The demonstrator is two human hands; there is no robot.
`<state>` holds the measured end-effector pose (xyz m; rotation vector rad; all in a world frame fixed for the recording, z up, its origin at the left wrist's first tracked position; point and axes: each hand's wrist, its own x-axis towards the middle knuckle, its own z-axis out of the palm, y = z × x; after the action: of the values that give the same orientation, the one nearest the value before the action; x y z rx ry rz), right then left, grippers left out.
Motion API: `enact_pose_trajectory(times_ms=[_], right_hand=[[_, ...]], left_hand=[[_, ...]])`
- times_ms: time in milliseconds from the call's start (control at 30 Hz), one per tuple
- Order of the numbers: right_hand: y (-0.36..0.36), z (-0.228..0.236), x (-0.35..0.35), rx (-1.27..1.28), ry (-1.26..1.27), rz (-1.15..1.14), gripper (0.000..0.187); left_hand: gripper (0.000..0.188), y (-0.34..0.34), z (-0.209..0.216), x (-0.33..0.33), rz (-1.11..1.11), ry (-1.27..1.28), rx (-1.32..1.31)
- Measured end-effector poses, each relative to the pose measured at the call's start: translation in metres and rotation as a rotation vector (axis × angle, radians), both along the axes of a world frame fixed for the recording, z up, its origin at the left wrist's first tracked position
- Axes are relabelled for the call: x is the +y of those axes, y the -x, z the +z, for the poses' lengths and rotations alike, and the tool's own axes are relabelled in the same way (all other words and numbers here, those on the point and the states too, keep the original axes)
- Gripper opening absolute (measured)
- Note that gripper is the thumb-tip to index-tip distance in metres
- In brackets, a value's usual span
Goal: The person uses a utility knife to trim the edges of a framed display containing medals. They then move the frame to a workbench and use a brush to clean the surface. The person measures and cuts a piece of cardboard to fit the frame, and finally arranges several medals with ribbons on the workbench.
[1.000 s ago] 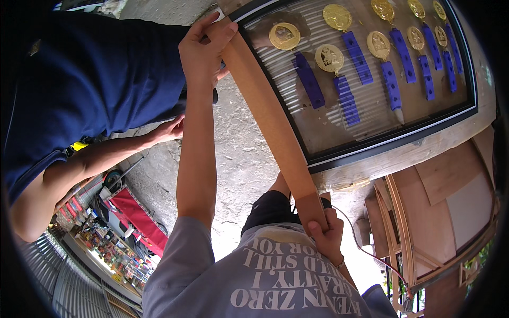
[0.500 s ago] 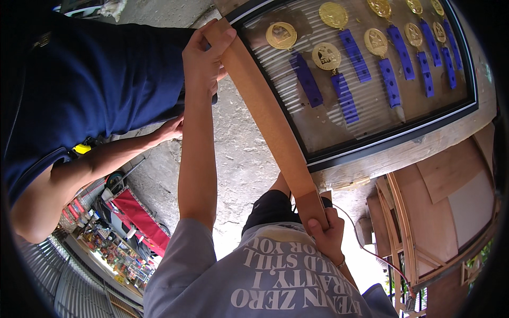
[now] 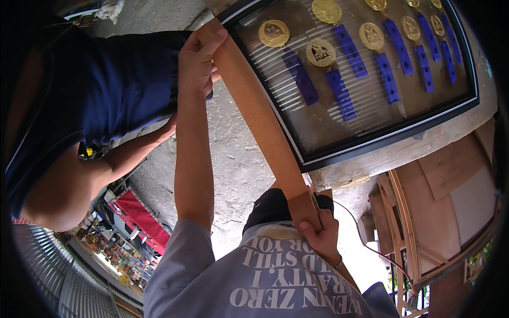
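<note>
A long brown paper strip [image 3: 254, 106] runs taut along the left edge of a black-rimmed display frame [image 3: 389, 139]. My left hand [image 3: 196, 63] pinches its upper end near the frame's corner, thumb on top. At the lower end, by my lap, my right hand [image 3: 321, 236] grips a darker, folded-looking part of the same strip, thumb across its face. Behind the frame's clear front, several gold medals [image 3: 274, 33] hang on purple ribbons [image 3: 300, 78]. The fingers under the strip are partly hidden.
The frame lies on a wooden surface [image 3: 366, 172]. Close on my left stands another person in dark blue clothes [image 3: 138, 79], one arm [image 3: 132, 153] bent. Wooden panels [image 3: 440, 196] are at the right, a cable [image 3: 360, 238] hangs below. A red cloth-like item [image 3: 140, 217] lies lower left.
Both my hands and the strip have shifted slightly left, with the grip kept at each end. The other person's arm and body have moved a little.
</note>
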<state>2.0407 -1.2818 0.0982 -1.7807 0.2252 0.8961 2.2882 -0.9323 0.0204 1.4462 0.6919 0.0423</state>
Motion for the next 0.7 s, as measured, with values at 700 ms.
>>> enact_pose_trajectory(times_ms=[700], right_hand=[[-0.002,-0.004,-0.006,-0.062,0.029,-0.010,0.041]], left_hand=[[0.051,0.023,0.003,-0.023,-0.041,-0.042,-0.050]])
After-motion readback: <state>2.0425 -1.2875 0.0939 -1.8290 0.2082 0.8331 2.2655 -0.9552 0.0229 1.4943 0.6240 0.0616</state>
